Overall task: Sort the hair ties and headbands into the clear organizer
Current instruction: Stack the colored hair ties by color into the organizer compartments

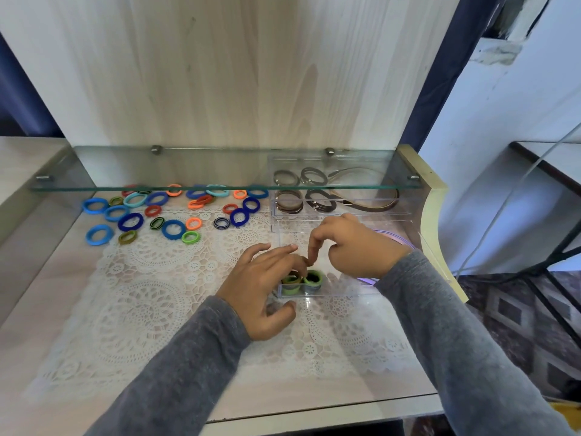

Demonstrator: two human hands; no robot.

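The clear organizer (345, 293) sits on the right of the lace mat. Two stacks of green hair ties (314, 277) stand in its front left compartment. My left hand (264, 287) reaches over that compartment, its fingertips touching the left green stack (290, 281), thumb off to the side near the mat. Above the compartment, my right hand (355, 247) points its index finger down at the right stack, with the other fingers curled and nothing visible in them. Brown and black ties (289, 201) and a dark headband (371, 206) lie in the back compartments.
Several loose blue, orange, red and green hair ties (173, 215) lie scattered at the back left of the mat. A glass shelf (220, 187) spans the space just above them and the organizer's back. A purple headband (396, 238) shows partly beneath my right wrist.
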